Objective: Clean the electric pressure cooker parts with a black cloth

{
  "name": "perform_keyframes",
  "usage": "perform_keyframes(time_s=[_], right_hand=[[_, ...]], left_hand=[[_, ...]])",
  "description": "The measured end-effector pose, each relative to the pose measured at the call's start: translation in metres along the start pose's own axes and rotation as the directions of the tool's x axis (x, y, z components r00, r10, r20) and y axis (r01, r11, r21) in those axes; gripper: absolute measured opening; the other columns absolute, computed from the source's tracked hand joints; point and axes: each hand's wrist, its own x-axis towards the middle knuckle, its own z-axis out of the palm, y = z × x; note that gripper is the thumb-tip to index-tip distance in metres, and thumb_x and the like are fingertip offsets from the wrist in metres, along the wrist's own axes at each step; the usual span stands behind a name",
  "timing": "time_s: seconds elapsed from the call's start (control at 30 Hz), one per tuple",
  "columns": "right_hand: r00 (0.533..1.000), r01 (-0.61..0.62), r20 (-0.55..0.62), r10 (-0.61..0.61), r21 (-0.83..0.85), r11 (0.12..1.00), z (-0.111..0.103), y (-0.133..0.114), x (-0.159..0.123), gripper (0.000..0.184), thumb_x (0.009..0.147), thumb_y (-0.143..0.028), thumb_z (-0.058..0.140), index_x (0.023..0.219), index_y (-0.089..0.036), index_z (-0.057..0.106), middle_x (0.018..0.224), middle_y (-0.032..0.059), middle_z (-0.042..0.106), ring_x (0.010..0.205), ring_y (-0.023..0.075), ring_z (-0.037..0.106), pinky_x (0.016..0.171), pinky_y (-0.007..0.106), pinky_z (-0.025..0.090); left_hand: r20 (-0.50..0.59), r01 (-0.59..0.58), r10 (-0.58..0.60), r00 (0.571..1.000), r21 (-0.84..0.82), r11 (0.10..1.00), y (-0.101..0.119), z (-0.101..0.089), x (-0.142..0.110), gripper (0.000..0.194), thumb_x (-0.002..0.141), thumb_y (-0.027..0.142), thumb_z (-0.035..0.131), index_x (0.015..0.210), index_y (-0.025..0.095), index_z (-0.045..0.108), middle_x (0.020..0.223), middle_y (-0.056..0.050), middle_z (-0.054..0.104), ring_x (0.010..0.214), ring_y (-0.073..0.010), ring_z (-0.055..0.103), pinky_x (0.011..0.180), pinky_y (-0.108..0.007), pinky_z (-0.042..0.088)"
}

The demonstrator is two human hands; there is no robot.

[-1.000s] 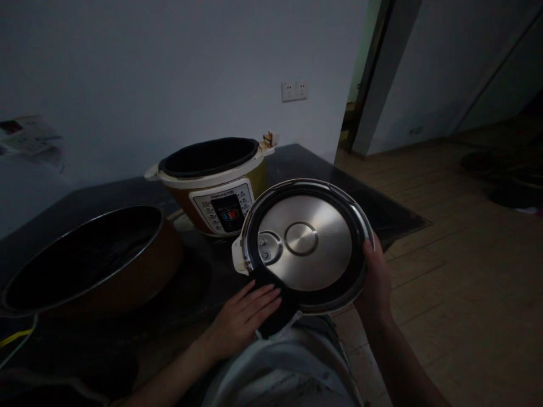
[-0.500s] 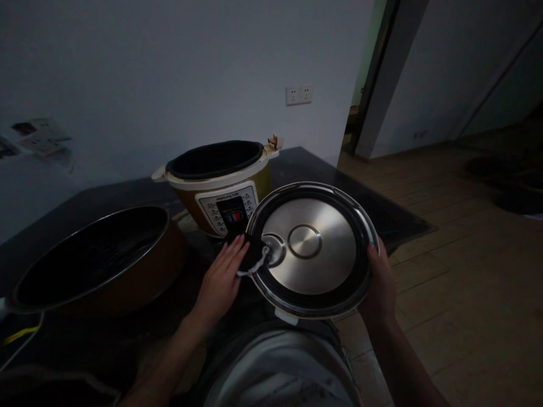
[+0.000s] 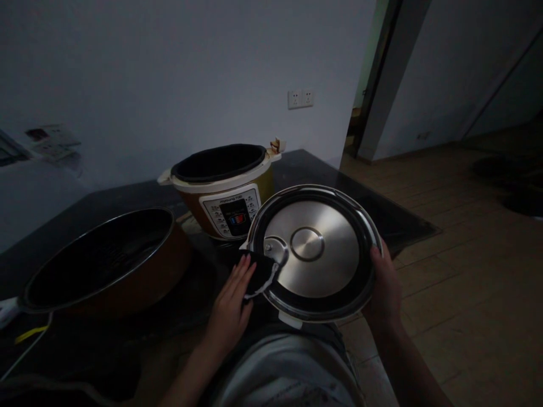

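A round pressure cooker lid (image 3: 331, 277) is tilted up with its steel inner side and black seal ring facing me. My right hand (image 3: 385, 285) grips its right rim, thumb over the front and the other fingers hidden behind. My left hand (image 3: 233, 299) is closed on a black cloth (image 3: 261, 276) with a pale frayed edge, which lies against the lid's lower left rim. Behind the lid stands the electric pressure cooker (image 3: 218, 195), its top uncovered and its control panel facing me.
On the dark table (image 3: 311, 169), a wide brown pan (image 3: 169, 254) with a dark inside stands at the left. A yellow strip (image 3: 31, 334) and a pale cord lie near its handle. A wall socket (image 3: 300, 99) is behind. Tiled floor (image 3: 458, 271) stretches away to the right.
My left hand and the cloth have slid down along the lid's left rim, uncovering the small round fitting there. The right hand keeps its grip; the whole view has shifted slightly.
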Motion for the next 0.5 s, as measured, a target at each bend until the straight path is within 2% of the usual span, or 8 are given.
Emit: perform_keyframes(time_s=[0.17, 0.3, 0.4, 0.5], right_hand=[[1.000, 0.006, -0.012, -0.006, -0.009, 1.000, 0.000, 0.000, 0.000, 0.043, 0.087, -0.042, 0.055, 0.128, -0.029, 0.057, 0.135, 0.0010, 0.056, 0.132, 0.0267, 0.043, 0.112, 0.046, 0.031], [1.000, 0.008, 0.006, -0.008, 0.011, 1.000, 0.001, -0.001, -0.001, 0.045, 0.087, -0.042, 0.055, 0.130, -0.029, 0.055, 0.135, 0.0012, 0.057, 0.132, 0.0265, 0.043, 0.112, 0.047, 0.031], [1.000, 0.006, 0.005, -0.006, 0.024, 1.000, 0.001, -0.001, -0.001, 0.046, 0.087, -0.042, 0.054, 0.131, -0.030, 0.054, 0.136, 0.0009, 0.056, 0.132, 0.0266, 0.043, 0.112, 0.047, 0.030], [1.000, 0.005, -0.007, -0.004, 0.014, 1.000, 0.002, 0.000, -0.001, 0.045, 0.087, -0.042, 0.055, 0.130, -0.030, 0.055, 0.136, 0.0011, 0.056, 0.132, 0.0266, 0.043, 0.112, 0.046, 0.030]], left_hand=[[0.080, -0.081, 0.069, 0.994, 0.162, 0.983, -0.012, -0.013, 0.041, 0.063, 0.086, 0.011, 0.046, 0.146, 0.018, 0.030, 0.153, -0.013, 0.034, 0.143, -0.0253, 0.026, 0.113, -0.054, 0.030], [0.165, -0.150, 0.101, 0.981, 0.318, 0.936, -0.010, -0.026, 0.072, 0.056, 0.085, 0.017, 0.052, 0.140, 0.013, 0.042, 0.150, -0.012, 0.038, 0.141, -0.0274, 0.029, 0.115, -0.054, 0.026], [0.195, -0.169, 0.098, 0.976, 0.391, 0.905, -0.003, -0.031, 0.081, 0.054, 0.082, 0.016, 0.055, 0.135, 0.010, 0.049, 0.150, -0.013, 0.038, 0.142, -0.0289, 0.028, 0.115, -0.051, 0.026], [0.241, -0.223, 0.131, 0.962, 0.411, 0.884, -0.001, -0.034, 0.077, 0.051, 0.081, 0.017, 0.057, 0.130, 0.008, 0.053, 0.148, -0.015, 0.041, 0.141, -0.0299, 0.030, 0.115, -0.051, 0.025]])
